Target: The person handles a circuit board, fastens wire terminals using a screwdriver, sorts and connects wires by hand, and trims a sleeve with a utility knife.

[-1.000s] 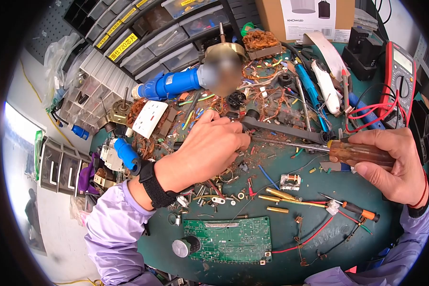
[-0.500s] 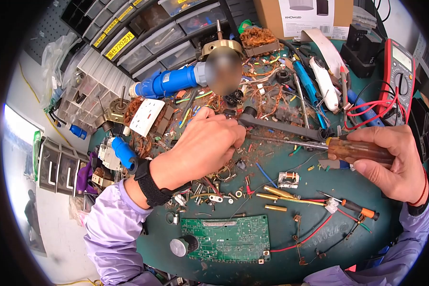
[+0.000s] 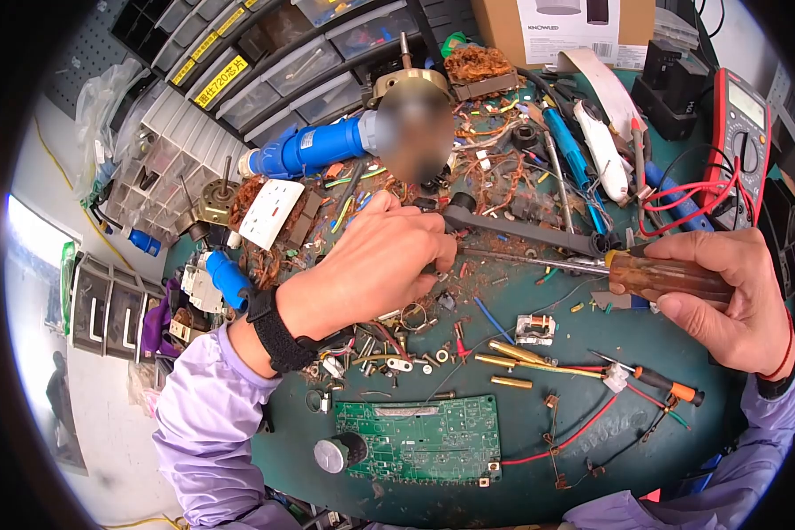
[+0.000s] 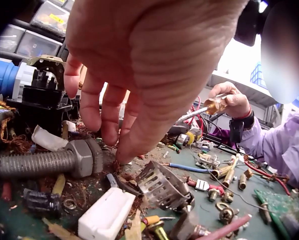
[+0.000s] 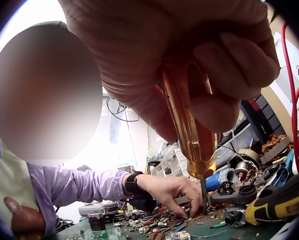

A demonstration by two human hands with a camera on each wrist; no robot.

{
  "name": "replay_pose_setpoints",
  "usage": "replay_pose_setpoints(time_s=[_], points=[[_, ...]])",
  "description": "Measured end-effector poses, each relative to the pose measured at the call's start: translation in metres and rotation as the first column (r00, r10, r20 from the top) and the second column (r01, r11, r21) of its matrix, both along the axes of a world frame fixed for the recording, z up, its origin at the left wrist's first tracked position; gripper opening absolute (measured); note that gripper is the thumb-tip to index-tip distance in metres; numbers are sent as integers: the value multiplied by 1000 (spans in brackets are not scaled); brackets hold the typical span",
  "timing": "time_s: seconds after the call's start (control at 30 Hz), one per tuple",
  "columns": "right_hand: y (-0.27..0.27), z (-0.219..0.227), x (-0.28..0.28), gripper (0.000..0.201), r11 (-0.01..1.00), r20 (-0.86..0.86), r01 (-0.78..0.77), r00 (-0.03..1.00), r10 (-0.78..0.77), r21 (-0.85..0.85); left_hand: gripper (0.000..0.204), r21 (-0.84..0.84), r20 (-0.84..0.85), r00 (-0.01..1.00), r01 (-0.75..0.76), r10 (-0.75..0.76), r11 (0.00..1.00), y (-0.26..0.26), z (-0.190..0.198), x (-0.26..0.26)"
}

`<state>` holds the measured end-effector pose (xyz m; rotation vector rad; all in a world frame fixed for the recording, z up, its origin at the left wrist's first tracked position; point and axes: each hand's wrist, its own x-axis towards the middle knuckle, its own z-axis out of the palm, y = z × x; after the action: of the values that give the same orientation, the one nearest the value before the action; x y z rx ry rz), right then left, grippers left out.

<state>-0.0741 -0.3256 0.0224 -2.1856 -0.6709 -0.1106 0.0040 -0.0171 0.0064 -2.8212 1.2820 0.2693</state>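
Observation:
My right hand (image 3: 733, 305) grips a screwdriver by its amber handle (image 3: 649, 278); its long shaft (image 3: 539, 260) points left toward my left hand (image 3: 384, 261). Over the littered middle of the bench, that left hand reaches down, palm low. In the left wrist view its fingers (image 4: 109, 117) hang apart, and the thumb tip is down at the debris, with nothing visible held. Close by lie a large threaded bolt (image 4: 39, 162), a slotted metal ring (image 4: 162, 185) and a white block (image 4: 107, 215). A dark grey wrench-like bar (image 3: 530, 232) lies just behind the screwdriver shaft.
A green circuit board (image 3: 424, 442) lies at the front, with a small orange-handled screwdriver (image 3: 671, 389) to its right. A blue plug connector (image 3: 314, 148), parts drawers (image 3: 305, 75) and a cardboard box (image 3: 499, 31) stand behind. A red multimeter (image 3: 740, 146) stands at the right.
My left hand has shifted slightly left, its knuckles a little higher in view. The right hand keeps its grip on the screwdriver and has barely moved.

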Motion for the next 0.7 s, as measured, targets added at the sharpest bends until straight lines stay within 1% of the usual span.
replay_pose_setpoints(time_s=[0.1, 0.2, 0.27, 0.3, 0.37, 0.4, 0.47, 0.5, 0.57, 0.6, 0.67, 0.7], points=[[0, -1, 0, 26, 1000, -4, -3, 1000, 4, 28, 17, -22, -15, 1000, -9, 8, 1000, 0, -1, 0], [0, -1, 0, 26, 999, -21, 0, 1000, 1, 33, 17, -28, 12, 1000, -1, 1, 1000, 1, -1, 0], [0, 0, 0, 26, 999, -37, 5, 999, -3, 38, 16, -5, 39, 998, 46, -46, 999, 2, -3, 1], [0, 0, 0, 26, 999, -37, 4, 999, -3, 37, 16, -5, 40, 998, 46, -46, 999, 2, -3, 1], [-2, 0, 0, 37, 1000, -60, -1, 998, 1, -1, 17, 21, 52, 998, 23, -24, 1000, 1, -3, -1], [-2, 0, 1, 37, 1000, -60, 0, 998, 0, -1, 17, 21, 52, 998, 24, -25, 999, 2, -3, -2], [-2, 0, 1, 37, 1000, -48, -5, 999, 4, -9, 17, -74, 68, 998, -4, 9, 997, 4, -4, -3], [-2, 0, 1, 37, 1000, -49, -5, 999, 4, -9, 17, -75, 67, 998, -4, 9, 997, 6, -6, -3], [-3, 0, 1, 37, 1000, -50, -13, 999, 13, 2, 17, -126, 108, 993, -40, 54, 991, 8, -8, -3], [-3, 0, 1, 37, 1000, -51, -12, 999, 13, 2, 17, -126, 107, 993, -40, 54, 991, 10, -7, -3], [-3, 0, 1, 37, 1000, -56, -21, 998, 22, 17, 16, -106, 96, 989, -100, 111, 989, 13, -5, -4], [-3, -2, 1, 37, 1000, -56, -21, 998, 22, 17, 16, -107, 95, 989, -100, 111, 989, 13, -5, -4]])
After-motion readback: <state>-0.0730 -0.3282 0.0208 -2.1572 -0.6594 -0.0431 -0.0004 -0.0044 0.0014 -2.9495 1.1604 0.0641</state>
